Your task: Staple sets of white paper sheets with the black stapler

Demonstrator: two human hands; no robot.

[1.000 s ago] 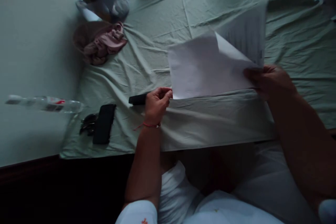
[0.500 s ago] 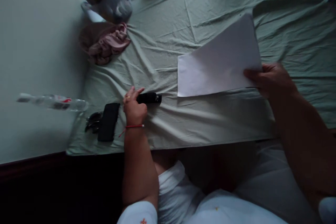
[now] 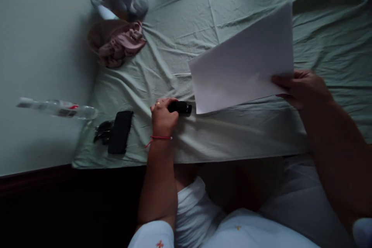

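Observation:
My left hand point(image 3: 164, 117), with a ring and a red string bracelet, is closed around the rear of a black stapler point(image 3: 183, 108). The stapler's front end, with small white lettering, points right toward the paper. My right hand point(image 3: 305, 87) pinches white sheets of paper point(image 3: 241, 66) at their right edge, thumb on top. The paper is tilted, and its lower left corner comes close to the stapler's front without clearly touching it. The fingers under the paper are partly hidden.
A black phone-like slab point(image 3: 120, 132) and dark keys or glasses point(image 3: 103, 131) lie at the near left. Beyond are a clear bottle point(image 3: 66, 109), a pink cloth point(image 3: 123, 44) and a plastic bag point(image 3: 135, 2). Green cloth point(image 3: 215, 135) covers the table; a wall point(image 3: 43, 46) stands left.
My left hand has closed around the stapler and shifted it right, toward the paper. The paper's left end has come slightly left and down, nearer the stapler.

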